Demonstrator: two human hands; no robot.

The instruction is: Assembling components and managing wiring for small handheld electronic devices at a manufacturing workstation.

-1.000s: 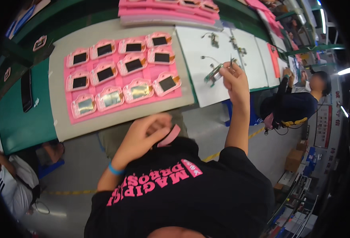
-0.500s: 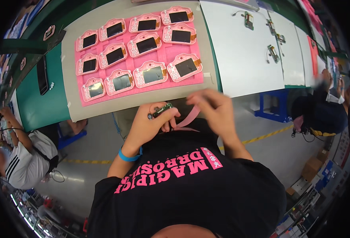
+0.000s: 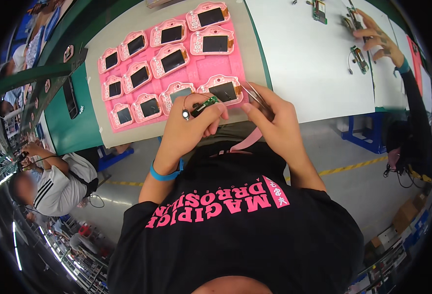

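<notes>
Left hand (image 3: 189, 125) is pinched around a small green circuit board (image 3: 204, 104) with a thin wire and a little round part dangling off it, held up close to the chest, probably so it's easy to see. Right hand (image 3: 275, 122) grips slim metal tweezers (image 3: 255, 95), tips angled toward the board, looks like fine work on it. Both hover just over the near edge of the grey tabletop (image 3: 255, 59). Right behind them sits a pink foam tray (image 3: 199, 73) full of pink camera-shaped shells with dark screens (image 3: 172, 60), lined up in rows within easy reach. Further right there's a white mat (image 3: 304, 63), and a co-worker's hand (image 3: 380, 36) rests on more small boards there.
</notes>
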